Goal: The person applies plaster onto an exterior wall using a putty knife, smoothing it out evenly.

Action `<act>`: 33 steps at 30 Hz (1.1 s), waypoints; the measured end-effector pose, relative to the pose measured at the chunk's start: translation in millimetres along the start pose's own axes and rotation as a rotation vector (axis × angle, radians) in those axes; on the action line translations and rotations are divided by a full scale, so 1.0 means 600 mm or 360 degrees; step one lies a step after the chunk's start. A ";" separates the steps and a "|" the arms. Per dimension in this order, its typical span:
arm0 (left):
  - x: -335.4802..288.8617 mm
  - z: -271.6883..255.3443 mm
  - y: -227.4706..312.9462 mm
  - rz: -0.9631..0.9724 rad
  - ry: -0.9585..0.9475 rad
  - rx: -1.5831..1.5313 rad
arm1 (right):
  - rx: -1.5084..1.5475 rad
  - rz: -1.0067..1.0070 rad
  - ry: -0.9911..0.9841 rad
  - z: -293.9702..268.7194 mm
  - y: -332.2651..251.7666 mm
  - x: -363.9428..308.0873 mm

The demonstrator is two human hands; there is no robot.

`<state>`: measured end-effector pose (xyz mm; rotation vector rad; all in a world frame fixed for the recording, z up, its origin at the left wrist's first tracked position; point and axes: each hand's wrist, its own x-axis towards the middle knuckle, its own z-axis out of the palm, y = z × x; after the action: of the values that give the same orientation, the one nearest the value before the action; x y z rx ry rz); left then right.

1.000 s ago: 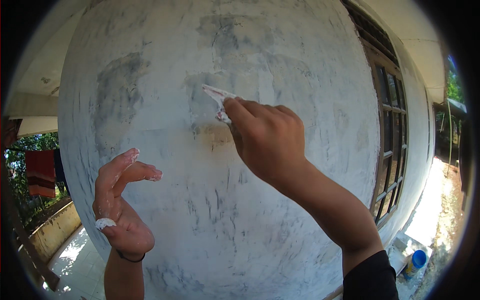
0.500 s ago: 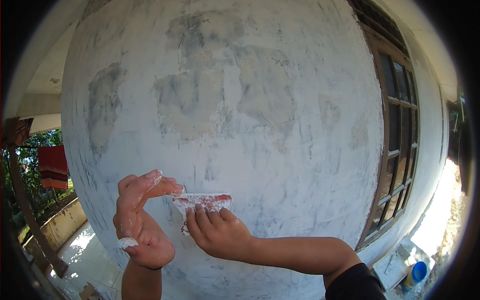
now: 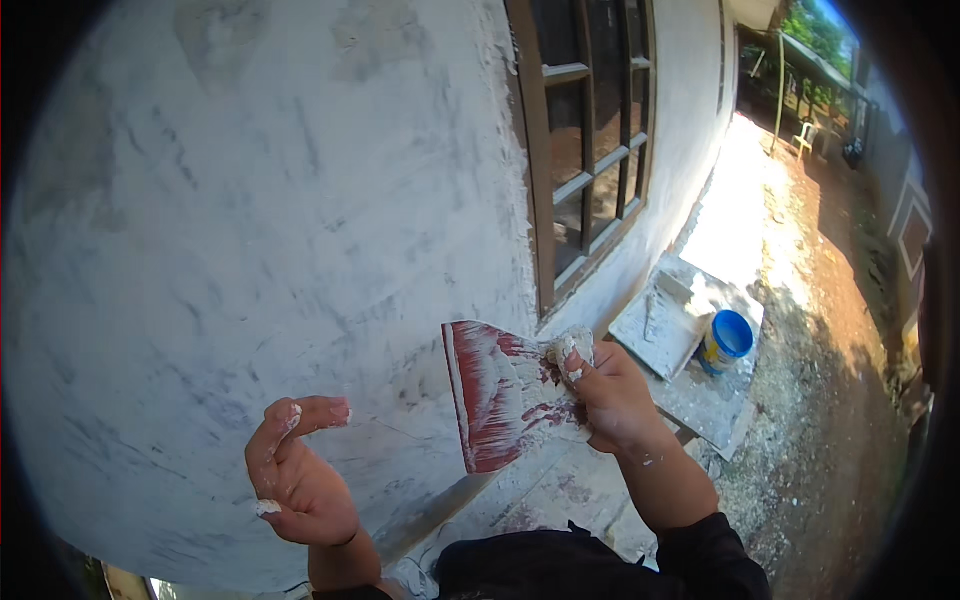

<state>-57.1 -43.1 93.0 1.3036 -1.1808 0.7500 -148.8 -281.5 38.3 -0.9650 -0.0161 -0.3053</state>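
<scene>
Putty knife with a broad, flat red blade smeared with white filler is held up in front of the pale grey plastered wall, blade face turned toward the camera and its wide edge pointing left, apart from the wall surface. The right hand has its grip pressed together around the handle, fingers curled tight and a lump of white filler caked on the thumb and handle end. The left hand is lower and to the left, well apart from the blade and holding nothing; its grip is loosely curled, the forefinger bent forward over the palm, with white filler dabbed on the fingertips. Both forearms rise from the lower edge, the right one in a dark sleeve. Right of the wall stands a brown wooden window frame with many small panes. On the ground below it lies a flat grey board crusted with white filler, and just beside that a small tub with a round blue lid. Beyond them stretches sunlit brown dirt ground.
</scene>
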 end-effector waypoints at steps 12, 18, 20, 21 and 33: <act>-0.225 0.434 -0.206 -0.1318 -0.1164 -0.0834 | 0.0465 -0.0231 0.1566 -0.322 0.041 -0.227; -0.223 0.628 -0.307 -0.1301 -0.1472 -0.1009 | 0.0381 -0.0021 0.1946 -0.445 0.037 -0.170; -0.212 0.687 -0.351 -0.1375 -0.1413 -0.1139 | 0.0470 -0.0078 0.2047 -0.490 0.034 -0.136; -0.212 0.718 -0.373 -0.1303 -0.1525 -0.1124 | 0.0489 -0.0009 0.2034 -0.515 0.027 -0.122; -0.356 0.900 -0.535 -0.1582 -0.1795 -0.0521 | -0.0642 0.0636 0.2085 -0.916 0.071 0.026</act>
<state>59.6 -579.7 -279.8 1.7966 -1.1565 -0.9882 -189.7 -708.2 -308.3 -0.9817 1.4593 -0.5303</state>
